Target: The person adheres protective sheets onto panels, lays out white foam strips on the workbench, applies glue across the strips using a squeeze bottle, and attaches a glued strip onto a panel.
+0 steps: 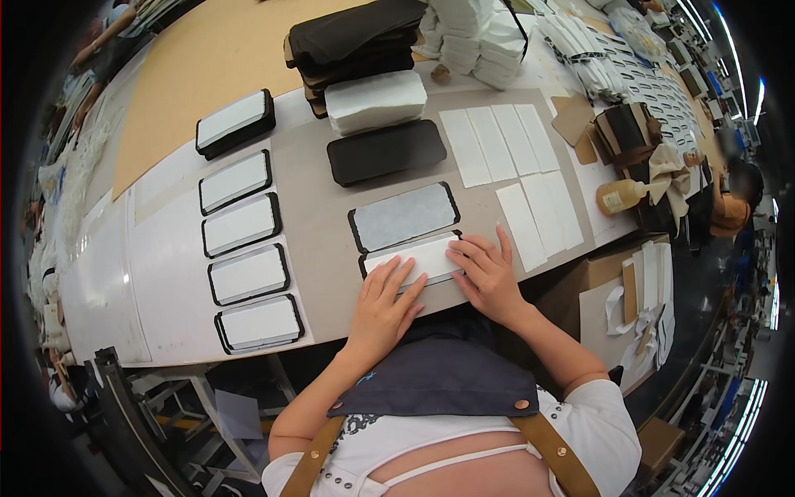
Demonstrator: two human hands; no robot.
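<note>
A white rectangular strip [416, 261] lies on a black-edged panel at the near edge of the grey board. My left hand [383, 302] rests on its left part, fingers stretched out and apart. At the strip's right end lies my right hand [489, 273], its fingers spread and slightly bent, the tips on the strip and the panel's dark edge. Just beyond is a similar panel with a grey-white face [405, 217] and black rim. Farther off sit a black rounded panel [386, 153] and a stack of white sheets [376, 101].
Several black-rimmed white panels [240, 225] form a column at left. White strips [530, 141] lie in rows at right, near a bottle of yellowish liquid [621, 196]. Dark pieces [354, 37] are piled at the back. A carton with scraps [629, 306] stands beyond the table's right edge.
</note>
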